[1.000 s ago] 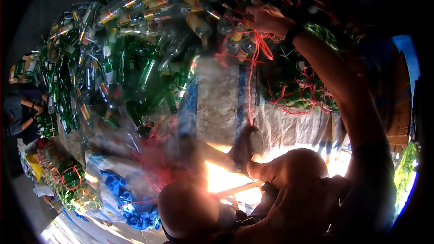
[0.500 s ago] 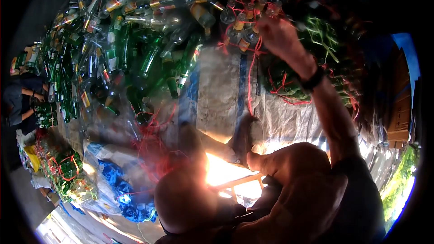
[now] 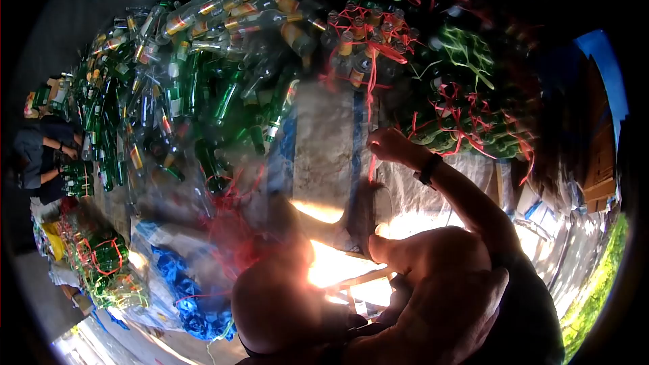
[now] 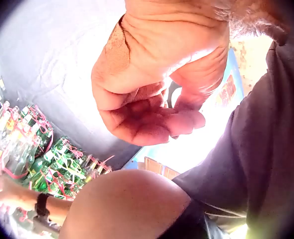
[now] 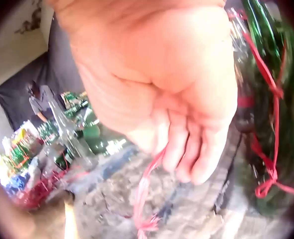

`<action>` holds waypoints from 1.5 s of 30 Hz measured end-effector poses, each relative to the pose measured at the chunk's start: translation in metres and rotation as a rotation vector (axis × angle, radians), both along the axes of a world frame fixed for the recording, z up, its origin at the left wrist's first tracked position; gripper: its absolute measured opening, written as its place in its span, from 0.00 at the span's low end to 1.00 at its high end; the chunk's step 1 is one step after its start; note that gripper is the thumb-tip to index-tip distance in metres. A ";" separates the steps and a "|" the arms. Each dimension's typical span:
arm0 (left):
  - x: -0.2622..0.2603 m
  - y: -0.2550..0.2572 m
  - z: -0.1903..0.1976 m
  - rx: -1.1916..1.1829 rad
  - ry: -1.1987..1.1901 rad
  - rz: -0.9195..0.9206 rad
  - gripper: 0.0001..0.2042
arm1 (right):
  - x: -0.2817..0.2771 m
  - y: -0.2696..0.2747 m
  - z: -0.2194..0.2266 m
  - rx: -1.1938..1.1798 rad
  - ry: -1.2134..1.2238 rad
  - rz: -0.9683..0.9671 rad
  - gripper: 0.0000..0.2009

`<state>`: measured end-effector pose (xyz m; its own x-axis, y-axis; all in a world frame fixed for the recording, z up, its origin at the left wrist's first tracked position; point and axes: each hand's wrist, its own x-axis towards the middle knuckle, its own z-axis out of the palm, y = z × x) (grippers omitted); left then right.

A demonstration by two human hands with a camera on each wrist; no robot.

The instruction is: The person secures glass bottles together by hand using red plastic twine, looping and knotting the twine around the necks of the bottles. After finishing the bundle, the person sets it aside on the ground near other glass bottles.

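Note:
My right hand (image 3: pixel 391 145) is over the sheet beside a tied bundle of bottles (image 3: pixel 358 67), pinching a strand of red plastic string (image 3: pixel 371 98) that hangs from it. In the right wrist view the string (image 5: pixel 143 191) runs down from between the curled fingers to a frayed knot. The bundle's clear bottles stand upright, wound with red string about their necks. My left hand (image 4: pixel 157 74) appears only in its own wrist view, raised above a bare knee (image 4: pixel 127 206), its fingers loosely curled with nothing visible in them.
Loose green and clear bottles (image 3: pixel 223 94) are heaped at the left. More tied green bottles (image 3: pixel 466 122) stand right of the hand. A red string tangle (image 3: pixel 233 230) and crumpled blue plastic (image 3: pixel 196 304) lie nearer. Another person (image 3: pixel 44 152) is at far left.
My right hand has left the tops of the clear bottles and come down toward me, onto the hanging red string. Red string now shows across the bottle necks where the hand was.

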<state>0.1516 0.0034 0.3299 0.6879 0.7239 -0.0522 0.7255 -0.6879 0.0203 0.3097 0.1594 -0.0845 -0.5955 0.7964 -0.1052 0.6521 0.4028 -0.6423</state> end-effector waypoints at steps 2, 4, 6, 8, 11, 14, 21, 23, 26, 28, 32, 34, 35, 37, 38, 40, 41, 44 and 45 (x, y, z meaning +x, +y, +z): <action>0.005 -0.008 0.000 0.013 0.023 -0.006 0.07 | 0.001 0.010 0.048 -0.076 0.020 0.108 0.10; 0.011 -0.017 0.001 0.024 0.037 -0.007 0.07 | -0.003 0.028 0.141 -0.330 0.072 0.123 0.13; 0.026 -0.031 -0.011 0.030 0.017 0.045 0.09 | 0.014 0.065 0.188 -0.480 0.402 0.009 0.14; 0.040 -0.048 -0.024 0.035 -0.004 0.098 0.11 | 0.040 0.100 0.228 -0.204 0.861 -0.130 0.19; 0.040 -0.057 -0.039 -0.062 -0.183 0.119 0.10 | 0.078 0.118 0.252 0.285 0.534 -0.572 0.24; 0.026 -0.051 -0.057 -0.438 -0.676 0.110 0.05 | 0.095 0.080 0.230 0.178 0.655 -0.560 0.15; 0.023 -0.043 -0.050 -0.594 -0.895 0.042 0.03 | 0.111 -0.092 0.159 0.036 0.229 -0.518 0.09; 0.024 -0.043 -0.049 -0.736 -1.049 0.152 0.05 | 0.121 -0.138 0.152 -0.036 0.146 -0.526 0.10; 0.024 -0.045 -0.048 -0.773 -1.055 0.149 0.05 | 0.125 -0.187 0.184 -0.300 0.119 -0.607 0.11; 0.027 -0.043 -0.049 -0.781 -1.002 0.136 0.05 | 0.116 -0.215 0.224 -0.212 0.271 -0.609 0.11; 0.033 -0.048 -0.063 -0.629 -0.909 0.068 0.05 | 0.136 -0.231 0.246 -0.250 0.385 -0.693 0.10; 0.034 -0.045 -0.057 -0.703 -0.944 0.107 0.05 | 0.139 -0.234 0.255 -0.280 0.323 -0.779 0.09; 0.035 -0.046 -0.059 -0.704 -0.935 0.130 0.05 | 0.135 -0.233 0.264 -0.245 0.345 -0.755 0.10; 0.040 -0.047 -0.067 -0.620 -0.862 0.100 0.05 | 0.116 -0.236 0.305 -0.167 0.347 -0.761 0.11; 0.040 -0.047 -0.068 -0.584 -0.882 0.102 0.05 | 0.109 -0.238 0.319 -0.154 0.350 -0.764 0.11; 0.040 -0.045 -0.069 -0.586 -0.912 0.126 0.04 | 0.096 -0.243 0.340 -0.109 0.332 -0.762 0.13; 0.039 -0.044 -0.069 -0.594 -0.954 0.130 0.04 | 0.087 -0.247 0.354 -0.167 0.340 -0.755 0.14; 0.040 -0.044 -0.072 -0.496 -1.001 0.187 0.04 | 0.066 -0.250 0.368 0.027 0.194 -0.481 0.24; 0.038 -0.043 -0.073 -0.429 -1.047 0.202 0.04 | 0.072 -0.254 0.358 0.117 0.023 -0.352 0.30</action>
<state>0.1900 -0.0398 0.2574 0.4127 0.8869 0.2076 0.3105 -0.3513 0.8833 0.3812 -0.0944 0.2735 -0.2842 0.9587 0.0087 0.7497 0.2279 -0.6213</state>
